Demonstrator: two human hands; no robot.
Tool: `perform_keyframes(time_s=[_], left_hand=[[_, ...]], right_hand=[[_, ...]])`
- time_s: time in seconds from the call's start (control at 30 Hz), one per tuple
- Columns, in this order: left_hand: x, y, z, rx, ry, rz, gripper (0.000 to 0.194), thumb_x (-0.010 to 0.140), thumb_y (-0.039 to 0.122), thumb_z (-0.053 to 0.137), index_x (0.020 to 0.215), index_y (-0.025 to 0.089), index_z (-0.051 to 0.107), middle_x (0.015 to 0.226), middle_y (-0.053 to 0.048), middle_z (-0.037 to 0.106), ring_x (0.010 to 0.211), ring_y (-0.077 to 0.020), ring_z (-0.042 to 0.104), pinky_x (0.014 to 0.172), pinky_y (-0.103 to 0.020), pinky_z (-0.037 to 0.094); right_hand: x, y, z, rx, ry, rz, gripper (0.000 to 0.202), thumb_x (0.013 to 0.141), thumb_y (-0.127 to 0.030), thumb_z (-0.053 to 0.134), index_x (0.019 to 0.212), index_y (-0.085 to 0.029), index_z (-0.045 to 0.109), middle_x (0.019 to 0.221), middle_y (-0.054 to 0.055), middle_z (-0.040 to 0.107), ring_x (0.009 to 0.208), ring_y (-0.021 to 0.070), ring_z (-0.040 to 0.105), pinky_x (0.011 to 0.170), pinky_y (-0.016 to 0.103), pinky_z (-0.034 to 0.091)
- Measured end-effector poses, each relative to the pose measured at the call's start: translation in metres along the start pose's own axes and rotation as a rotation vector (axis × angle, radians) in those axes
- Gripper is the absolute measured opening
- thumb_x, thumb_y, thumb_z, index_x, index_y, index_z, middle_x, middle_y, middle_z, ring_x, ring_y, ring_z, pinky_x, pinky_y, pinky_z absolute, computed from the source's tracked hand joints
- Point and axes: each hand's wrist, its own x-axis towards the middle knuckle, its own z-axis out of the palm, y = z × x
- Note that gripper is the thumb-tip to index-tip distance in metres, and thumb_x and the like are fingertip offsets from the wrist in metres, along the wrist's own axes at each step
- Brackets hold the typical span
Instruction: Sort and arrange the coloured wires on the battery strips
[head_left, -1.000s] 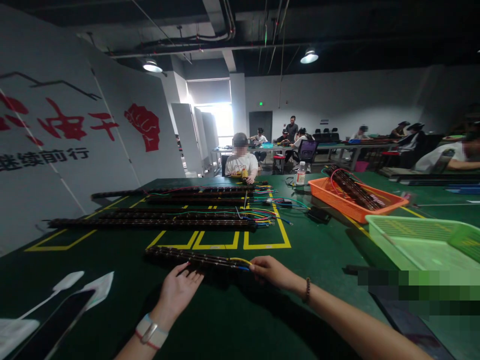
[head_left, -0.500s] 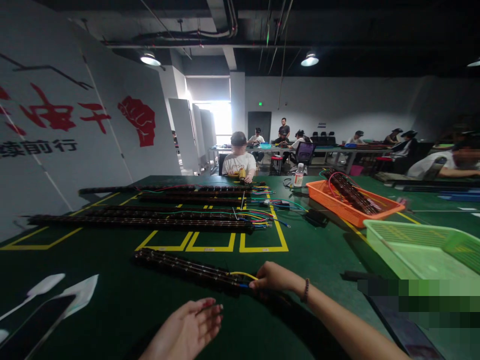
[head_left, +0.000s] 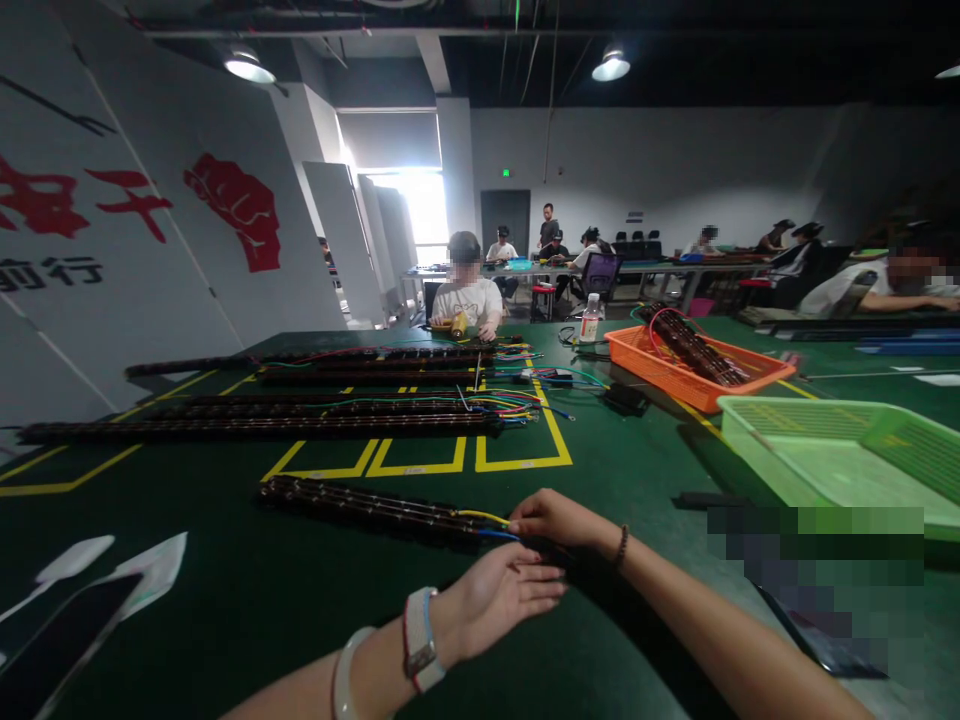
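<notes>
A dark bundle of long thin strips (head_left: 367, 510) lies on the green table before me, with a yellow wire (head_left: 484, 516) and a blue wire (head_left: 499, 534) coming out of its right end. My right hand (head_left: 559, 522) pinches the yellow wire near its end. Just below it, my left hand (head_left: 506, 597) is palm up with fingers spread, its thumb side beside the blue wire's end. Whether the thumb touches that wire is too small to tell.
Several longer dark bundles (head_left: 255, 417) with coloured wires lie farther back. An orange basket (head_left: 637, 368) and a green basket (head_left: 817, 480) stand at the right. A bottle (head_left: 590, 320) is behind. A person (head_left: 465, 295) sits across the table.
My left hand has moved right and up to beside my right hand, bringing its wristband into view. My right hand keeps its pinch at the wires. The camera view has shifted.
</notes>
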Motion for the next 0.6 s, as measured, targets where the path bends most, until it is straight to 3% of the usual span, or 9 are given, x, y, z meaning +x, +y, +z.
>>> perform_keyframes(time_s=[0.17, 0.33, 0.47, 0.6], left_hand=[[0.010, 0.000, -0.004, -0.012, -0.006, 0.032, 0.021, 0.078, 0.017, 0.046, 0.094, 0.004, 0.052, 0.106, -0.023, 0.061, 0.096, -0.0249, 0.063, 0.100, -0.038, 0.037], [0.015, -0.006, -0.015, -0.016, -0.067, 0.057, 0.026, 0.082, 0.022, 0.045, 0.095, 0.002, 0.055, 0.105, -0.023, 0.061, 0.096, -0.0248, 0.063, 0.101, -0.039, 0.036], [0.016, -0.012, -0.019, -0.020, -0.083, 0.132, 0.020, 0.083, 0.021, 0.048, 0.096, 0.007, 0.053, 0.099, -0.018, 0.064, 0.096, -0.0244, 0.063, 0.100, -0.041, 0.036], [0.013, -0.011, -0.016, -0.028, -0.091, 0.160, 0.028, 0.086, 0.026, 0.046, 0.107, 0.007, 0.051, 0.105, -0.018, 0.063, 0.096, -0.0240, 0.063, 0.100, -0.041, 0.036]], right_hand=[[0.002, -0.003, 0.005, -0.030, 0.023, -0.021, 0.031, 0.085, -0.039, 0.050, 0.092, -0.014, 0.068, 0.080, 0.002, 0.066, 0.068, 0.0129, 0.055, 0.062, 0.021, 0.042], [0.001, -0.009, 0.004, -0.232, 0.046, -0.080, 0.016, 0.079, -0.025, 0.057, 0.087, -0.017, 0.068, 0.082, 0.002, 0.063, 0.075, 0.0138, 0.055, 0.067, 0.021, 0.041], [-0.002, -0.011, 0.000, -0.355, 0.037, -0.094, 0.015, 0.079, -0.029, 0.061, 0.081, -0.016, 0.068, 0.079, 0.002, 0.060, 0.070, 0.0120, 0.053, 0.062, 0.019, 0.038], [-0.004, -0.013, 0.001, -0.498, 0.046, -0.121, 0.020, 0.084, -0.029, 0.056, 0.075, -0.015, 0.067, 0.071, 0.001, 0.059, 0.063, 0.0103, 0.049, 0.058, 0.020, 0.035]])
